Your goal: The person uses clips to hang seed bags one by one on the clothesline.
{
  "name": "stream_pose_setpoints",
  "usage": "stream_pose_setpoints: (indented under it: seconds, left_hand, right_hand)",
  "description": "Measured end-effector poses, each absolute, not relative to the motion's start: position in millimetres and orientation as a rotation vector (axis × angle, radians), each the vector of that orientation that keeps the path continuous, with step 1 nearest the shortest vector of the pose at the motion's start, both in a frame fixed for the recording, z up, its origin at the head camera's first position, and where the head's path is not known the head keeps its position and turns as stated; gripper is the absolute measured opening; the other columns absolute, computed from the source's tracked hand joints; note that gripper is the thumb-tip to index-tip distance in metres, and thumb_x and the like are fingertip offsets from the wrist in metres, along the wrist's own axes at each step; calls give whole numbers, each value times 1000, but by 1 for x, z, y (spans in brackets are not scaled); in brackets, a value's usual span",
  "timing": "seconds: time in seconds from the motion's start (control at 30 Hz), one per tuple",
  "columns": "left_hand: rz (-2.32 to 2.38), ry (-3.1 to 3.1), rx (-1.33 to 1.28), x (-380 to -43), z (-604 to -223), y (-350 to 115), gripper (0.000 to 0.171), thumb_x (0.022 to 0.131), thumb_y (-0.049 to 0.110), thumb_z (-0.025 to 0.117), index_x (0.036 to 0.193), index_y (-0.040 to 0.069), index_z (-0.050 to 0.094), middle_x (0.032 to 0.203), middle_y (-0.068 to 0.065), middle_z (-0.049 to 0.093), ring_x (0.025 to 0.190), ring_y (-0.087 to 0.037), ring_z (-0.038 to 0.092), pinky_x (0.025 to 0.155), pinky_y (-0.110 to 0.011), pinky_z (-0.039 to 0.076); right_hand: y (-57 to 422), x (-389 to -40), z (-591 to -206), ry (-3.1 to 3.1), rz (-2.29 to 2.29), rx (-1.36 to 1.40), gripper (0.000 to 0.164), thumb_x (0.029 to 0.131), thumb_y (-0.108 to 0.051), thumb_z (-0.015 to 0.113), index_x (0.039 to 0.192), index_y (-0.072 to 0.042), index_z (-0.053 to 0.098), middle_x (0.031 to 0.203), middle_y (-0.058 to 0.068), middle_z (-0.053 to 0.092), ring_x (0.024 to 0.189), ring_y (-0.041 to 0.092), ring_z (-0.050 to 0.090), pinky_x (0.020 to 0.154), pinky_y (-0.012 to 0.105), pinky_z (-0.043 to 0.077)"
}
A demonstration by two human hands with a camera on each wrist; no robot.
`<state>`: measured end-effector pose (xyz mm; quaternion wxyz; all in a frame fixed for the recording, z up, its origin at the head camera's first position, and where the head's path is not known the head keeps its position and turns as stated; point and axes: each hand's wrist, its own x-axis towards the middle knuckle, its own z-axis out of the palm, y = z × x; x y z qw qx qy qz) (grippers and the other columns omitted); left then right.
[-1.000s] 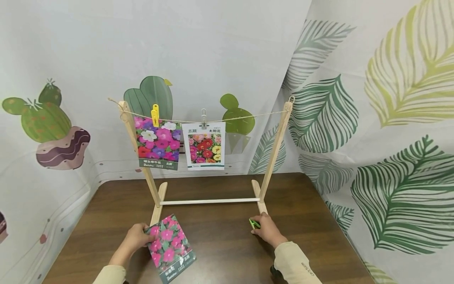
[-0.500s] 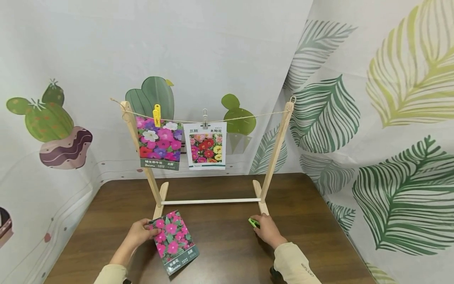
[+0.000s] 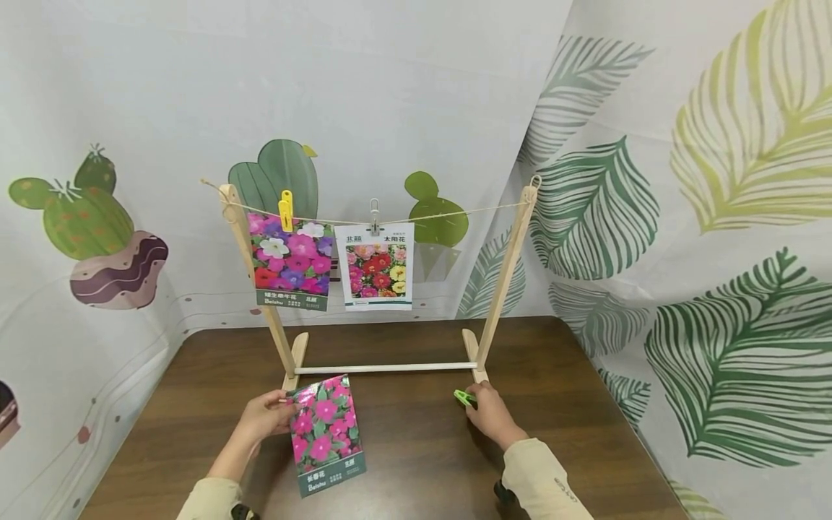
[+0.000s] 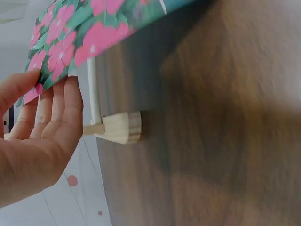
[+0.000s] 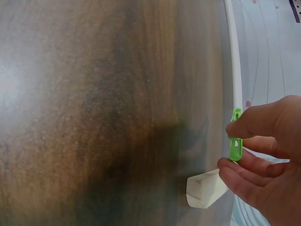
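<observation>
**A:** Head view, left to right: where does the seed packet (image 3: 325,433) sit, and how is it held?

**B:** It is lifted off the worktop (image 3: 416,462) at about 7 o'clock from the wooden stand (image 3: 383,368). The left hand (image 3: 263,419) pinches its upper left edge, thumb on the printed face and fingers (image 4: 56,108) behind. Judged as light, thin and floppy, with a glossy, likely slippery face. A hold near the top edge looks best, since the unsupported lower end would sag or swing.

**B:** Next item to the right?

**A:** The green clip (image 3: 464,396), near the stand's right foot (image 5: 207,190) at about 5 o'clock. The right hand (image 3: 490,419) has its grip pressed onto it, thumb on one arm and a fingertip (image 5: 230,165) on the other. Judged small, rigid and sprung. Squeeze the tail ends, not the jaws; it may skid out if pinched off-centre.

**B:** Other items?

**A:** Two packets (image 3: 291,260) (image 3: 375,266) hang from the string (image 3: 455,213) at 12 o'clock.
</observation>
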<state>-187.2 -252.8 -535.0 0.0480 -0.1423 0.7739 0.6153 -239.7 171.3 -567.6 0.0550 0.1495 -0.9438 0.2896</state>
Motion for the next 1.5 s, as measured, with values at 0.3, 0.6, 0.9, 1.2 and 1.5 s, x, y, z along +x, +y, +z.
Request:
stream_pose_setpoints:
  seconds: [0.3,0.6,0.9,1.2,1.5]
  left_hand:
    - [1973,2277,-397,-193,-526,-245,44,88,6,68,122,-13,49,88,-4,67,74,-15,65,70,-34,56]
    - [1964,2286,-319,-194,-521,-239,54,86,0,66,131,-15,39,104,-20,66,83,-20,69,75,-30,54]
    - [2011,2265,-310,-198,-512,-230,29,86,-2,65,111,-15,55,89,-12,69,81,-19,68,80,-38,55]
    - [1947,2305,-325,-202,-508,-225,25,89,5,67,109,-9,62,93,-7,67,86,-16,65,80,-38,55]
    - [2002,2274,-298,-210,-497,-219,29,89,10,68,112,-7,63,95,-7,67,87,-14,64,79,-35,55]
  right_hand:
    - [171,-245,-561,-2856,918,460,26,76,6,70,101,9,65,92,16,57,76,21,57,65,35,50]
    - [172,-248,-558,-2804,933,485,26,74,8,70,99,9,65,91,16,56,78,24,58,67,36,51]
    - [171,-251,-553,-2780,947,496,24,75,6,71,98,9,65,97,19,58,81,26,59,67,36,50]
    - [172,-252,-549,-2734,945,507,24,75,6,71,98,9,64,95,18,58,69,17,52,56,25,45]
    - [173,-253,-536,-2669,937,540,25,73,7,71,97,5,64,94,19,58,82,32,62,68,39,52]
